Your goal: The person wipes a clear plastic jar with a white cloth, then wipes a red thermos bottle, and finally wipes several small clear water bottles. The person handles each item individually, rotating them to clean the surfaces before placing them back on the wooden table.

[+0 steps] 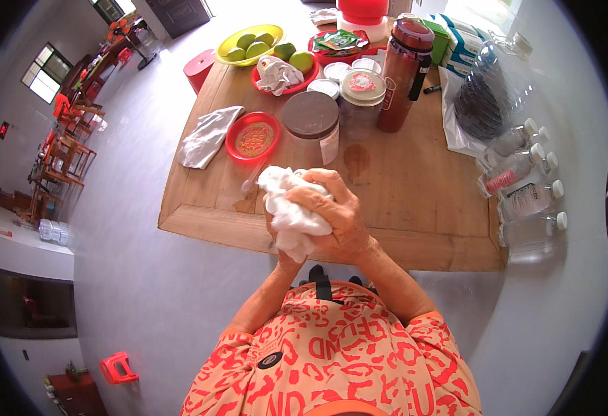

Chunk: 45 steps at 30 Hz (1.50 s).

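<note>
A bunched white cloth [301, 213] is pressed between my two hands above the table's front edge. Curled over its right side are the fingers of my right hand [340, 216]. My left hand [287, 260] supports it from behind and below, mostly covered by the cloth, so whether anything is wrapped inside is hidden. On the wooden table [403, 192], just beyond, lies a clear plastic spoon [249, 179]. A red patterned dish [253, 136] and a brown-lidded plastic jar [311, 117] stand behind it. A folded white cloth [210, 138] lies left of the dish.
A tall reddish bottle [403, 78] and lidded tubs [362, 88] stand farther back. Green fruit fills a yellow basket [226, 49]; a red bowl [286, 88] holds more. Clear plastic bottles [530, 200] line the right edge. A red stool [200, 70] stands at the far left corner.
</note>
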Available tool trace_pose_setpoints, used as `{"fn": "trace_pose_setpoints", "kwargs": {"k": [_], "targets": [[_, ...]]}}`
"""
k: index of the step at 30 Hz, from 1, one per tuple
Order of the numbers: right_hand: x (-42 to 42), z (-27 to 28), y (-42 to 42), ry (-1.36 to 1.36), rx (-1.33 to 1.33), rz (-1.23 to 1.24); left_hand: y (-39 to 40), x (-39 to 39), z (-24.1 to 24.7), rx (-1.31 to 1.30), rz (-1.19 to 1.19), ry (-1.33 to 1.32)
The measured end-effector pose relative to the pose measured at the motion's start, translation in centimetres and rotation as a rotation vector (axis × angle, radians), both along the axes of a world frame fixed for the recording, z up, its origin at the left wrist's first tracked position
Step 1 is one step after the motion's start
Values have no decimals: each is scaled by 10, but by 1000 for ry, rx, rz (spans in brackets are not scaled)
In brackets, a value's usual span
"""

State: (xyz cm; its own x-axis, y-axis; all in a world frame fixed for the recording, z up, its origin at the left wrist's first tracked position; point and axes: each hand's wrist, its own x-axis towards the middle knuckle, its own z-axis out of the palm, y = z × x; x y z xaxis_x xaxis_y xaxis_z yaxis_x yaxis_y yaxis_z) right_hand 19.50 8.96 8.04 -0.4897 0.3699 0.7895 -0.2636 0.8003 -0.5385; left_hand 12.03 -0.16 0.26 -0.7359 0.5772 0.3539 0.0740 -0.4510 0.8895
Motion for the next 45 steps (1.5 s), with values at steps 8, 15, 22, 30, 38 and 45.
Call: {"fn": "trace_pose_setpoints", "kwargs": {"k": [8,15,22,30,38,45], "targets": [[28,-56,9,-44,-246,-50,9,-4,25,84,9,-55],[71,-85,20,-296,-99,-225,16,-4,29,56,-33,-35],[54,-20,2,-116,-74,-182,28,11,34,108,-98,89],[43,-23,3,-78,132,-224,25,22,45,134,-116,-4],[60,-78,2,-123,8,-184,28,11,34,108,-72,17],[83,-112,-4,-241,-70,-225,25,13,38,79,-92,-33]]}}
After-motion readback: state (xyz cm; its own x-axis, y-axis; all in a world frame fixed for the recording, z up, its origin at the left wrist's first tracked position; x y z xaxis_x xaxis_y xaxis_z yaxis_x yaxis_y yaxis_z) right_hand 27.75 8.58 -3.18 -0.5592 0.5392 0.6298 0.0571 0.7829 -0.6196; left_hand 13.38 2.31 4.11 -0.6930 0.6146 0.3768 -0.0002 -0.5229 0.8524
